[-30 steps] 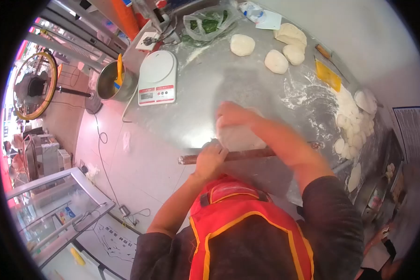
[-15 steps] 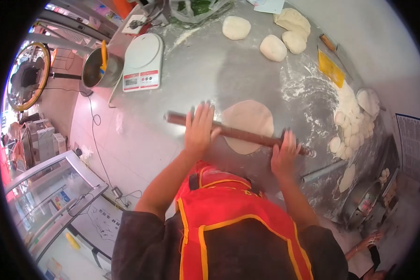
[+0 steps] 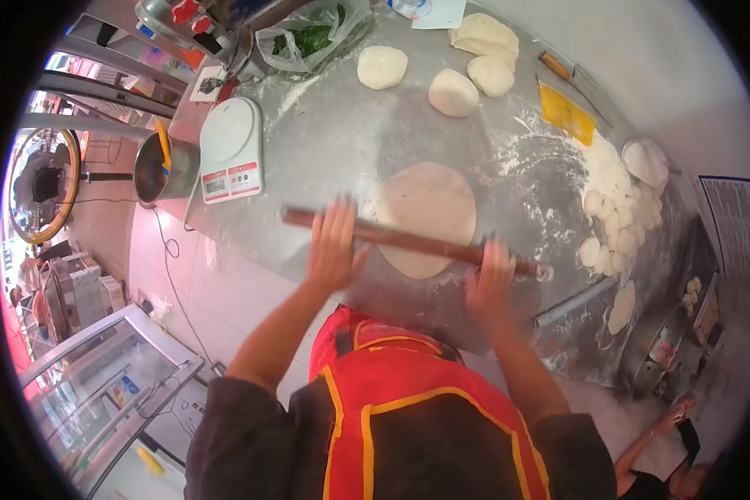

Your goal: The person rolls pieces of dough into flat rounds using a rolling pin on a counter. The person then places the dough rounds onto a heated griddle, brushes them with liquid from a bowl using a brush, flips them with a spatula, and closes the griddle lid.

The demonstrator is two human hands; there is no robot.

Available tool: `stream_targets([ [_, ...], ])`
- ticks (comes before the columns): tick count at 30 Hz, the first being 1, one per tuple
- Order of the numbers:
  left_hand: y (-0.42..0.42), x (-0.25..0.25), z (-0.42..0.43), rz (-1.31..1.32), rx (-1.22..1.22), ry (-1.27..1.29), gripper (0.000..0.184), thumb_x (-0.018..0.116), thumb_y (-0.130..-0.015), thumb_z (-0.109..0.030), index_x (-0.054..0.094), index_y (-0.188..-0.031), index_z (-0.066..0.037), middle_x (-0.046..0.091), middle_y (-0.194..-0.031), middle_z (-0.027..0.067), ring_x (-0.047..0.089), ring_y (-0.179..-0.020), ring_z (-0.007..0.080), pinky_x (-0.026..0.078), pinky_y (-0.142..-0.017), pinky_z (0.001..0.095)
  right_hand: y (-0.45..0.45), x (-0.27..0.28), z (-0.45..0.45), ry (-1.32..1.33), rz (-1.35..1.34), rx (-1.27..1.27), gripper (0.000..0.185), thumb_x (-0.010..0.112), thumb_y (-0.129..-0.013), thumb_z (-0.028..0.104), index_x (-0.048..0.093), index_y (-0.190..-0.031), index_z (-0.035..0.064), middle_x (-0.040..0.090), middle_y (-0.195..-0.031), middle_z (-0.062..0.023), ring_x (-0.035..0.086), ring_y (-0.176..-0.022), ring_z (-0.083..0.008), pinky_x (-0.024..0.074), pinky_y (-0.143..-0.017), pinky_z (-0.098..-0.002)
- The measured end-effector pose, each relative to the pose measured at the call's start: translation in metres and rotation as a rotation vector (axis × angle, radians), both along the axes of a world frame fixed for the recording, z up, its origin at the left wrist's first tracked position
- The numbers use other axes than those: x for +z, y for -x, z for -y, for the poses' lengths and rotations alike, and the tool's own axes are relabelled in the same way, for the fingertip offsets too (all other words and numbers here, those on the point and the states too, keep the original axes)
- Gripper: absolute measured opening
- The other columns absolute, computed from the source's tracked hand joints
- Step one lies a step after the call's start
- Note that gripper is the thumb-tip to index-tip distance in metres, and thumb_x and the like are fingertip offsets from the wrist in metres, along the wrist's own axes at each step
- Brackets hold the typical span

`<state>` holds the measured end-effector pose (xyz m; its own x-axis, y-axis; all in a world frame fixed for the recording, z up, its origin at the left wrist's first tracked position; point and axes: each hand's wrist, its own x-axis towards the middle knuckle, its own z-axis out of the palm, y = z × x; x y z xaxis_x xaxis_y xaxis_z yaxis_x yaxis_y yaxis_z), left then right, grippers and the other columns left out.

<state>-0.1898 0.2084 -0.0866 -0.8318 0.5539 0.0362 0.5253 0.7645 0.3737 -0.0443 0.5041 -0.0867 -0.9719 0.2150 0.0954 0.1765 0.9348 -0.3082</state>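
A brown wooden rolling pin [image 3: 417, 241] lies across the lower part of a flat round sheet of dough [image 3: 429, 202] on the metal worktop. Near the pin's left end, my left hand [image 3: 334, 250] rests over it, fingers laid across and thumb out to the side. My right hand [image 3: 489, 282] is on the pin towards its other end, fingers bent over the wood and slightly blurred. The dough sheet shows above and below the pin, between my two hands.
Dough balls [image 3: 453, 92] sit at the back beside a yellow scraper [image 3: 566, 114]. A kitchen scale [image 3: 231, 148] stands at left. Small dough pieces [image 3: 617, 229] lie in flour at right, near a metal bar [image 3: 577, 302]. Another person's hand [image 3: 682, 408] shows at lower right.
My view has shifted, so the worktop items appear displaced. Both hands stay on the rolling pin, and more of the dough sheet shows beyond it.
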Motion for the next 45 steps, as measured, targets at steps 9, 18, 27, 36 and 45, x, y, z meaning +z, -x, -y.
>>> stream_targets([
  [9,0.055,0.006,-0.016,-0.229,0.005,0.07,0.064,0.057,-0.09,-0.037,0.044,-0.137,0.004,0.041,-0.146,0.0225,0.036,-0.136,0.0365,0.024,-0.113,0.0509,0.039,0.005,-0.035,-0.166,-0.049,-0.078,0.052,0.051,-0.095,0.021,0.04,-0.139,-0.0041,0.038,-0.146,-0.0226,0.033,-0.138,-0.0394,0.0242,-0.112,-0.0563],
  [18,0.004,0.002,0.009,-0.182,0.012,0.067,0.07,0.055,-0.091,-0.038,0.035,-0.144,0.001,0.037,-0.149,0.0184,0.028,-0.142,0.0353,0.018,-0.113,0.0585,-0.011,0.012,-0.008,-0.065,0.021,-0.098,0.058,0.053,-0.094,0.026,0.036,-0.142,-0.0004,0.037,-0.148,-0.0197,0.032,-0.139,-0.0353,0.0201,-0.114,-0.0551],
  [27,0.007,0.007,0.019,-0.165,-0.032,0.034,0.061,0.058,-0.088,-0.032,0.043,-0.14,-0.003,0.044,-0.144,0.0167,0.037,-0.136,0.0324,0.022,-0.114,0.0527,-0.027,0.01,-0.007,-0.036,-0.038,-0.021,0.054,0.057,-0.09,0.024,0.044,-0.138,0.0042,0.045,-0.142,-0.0174,0.036,-0.136,-0.0359,0.0259,-0.11,-0.0533],
  [36,-0.128,0.027,0.083,0.076,0.164,0.044,0.023,0.067,-0.077,-0.018,0.057,-0.094,-0.006,0.059,-0.08,0.0142,0.06,-0.076,0.0355,0.045,-0.065,0.0484,0.018,0.035,-0.044,-0.018,-0.075,0.525,0.052,0.068,-0.08,0.02,0.052,-0.128,0.0092,0.051,-0.128,-0.0112,0.047,-0.121,-0.0327,0.0296,-0.11,-0.0537],
  [45,-0.16,0.034,0.124,0.802,0.613,0.028,0.043,0.077,-0.076,-0.041,0.063,-0.088,-0.002,0.066,-0.076,0.0182,0.065,-0.075,0.037,0.049,-0.065,0.0441,0.204,-0.003,0.092,-0.051,-0.183,0.653,0.055,0.052,-0.092,0.035,0.043,-0.138,0.0043,0.043,-0.144,-0.0141,0.037,-0.136,-0.0294,0.0217,-0.112,-0.0556],
])
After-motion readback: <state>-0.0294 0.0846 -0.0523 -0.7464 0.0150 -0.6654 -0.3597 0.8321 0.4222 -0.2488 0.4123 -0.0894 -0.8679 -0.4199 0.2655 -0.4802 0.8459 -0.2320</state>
